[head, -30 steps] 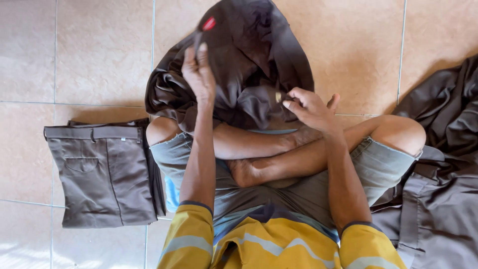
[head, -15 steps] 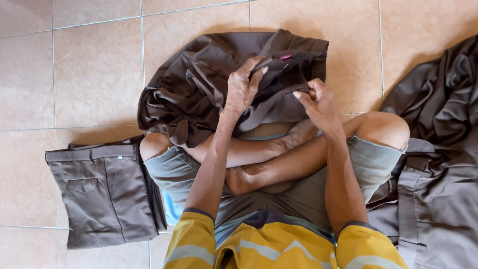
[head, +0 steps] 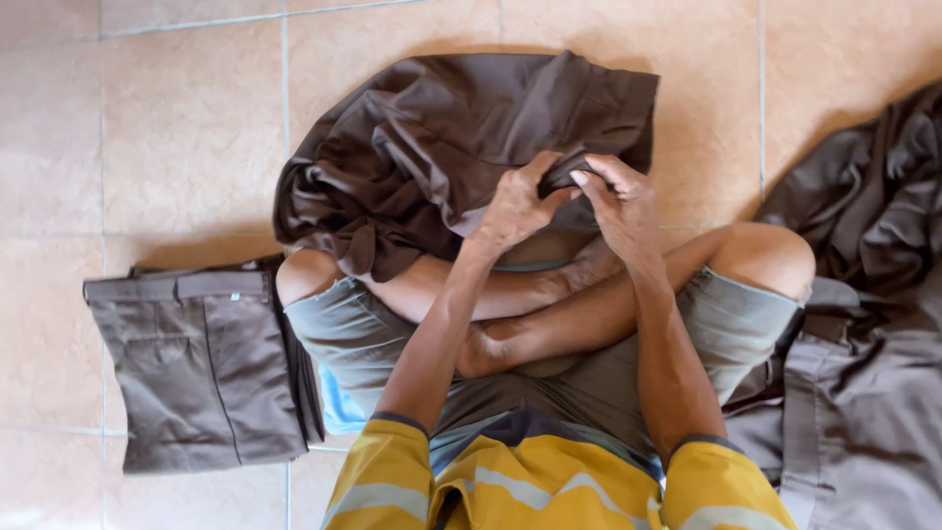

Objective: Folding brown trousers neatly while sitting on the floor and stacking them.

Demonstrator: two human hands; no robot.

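Sunlit beige floor tiles [head: 186, 128]

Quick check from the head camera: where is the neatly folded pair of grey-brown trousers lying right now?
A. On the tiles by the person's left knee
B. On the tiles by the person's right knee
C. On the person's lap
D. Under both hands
A. The folded trousers lie flat on the floor tiles beside the left knee, apart from both hands, which grip the crumpled brown garment.
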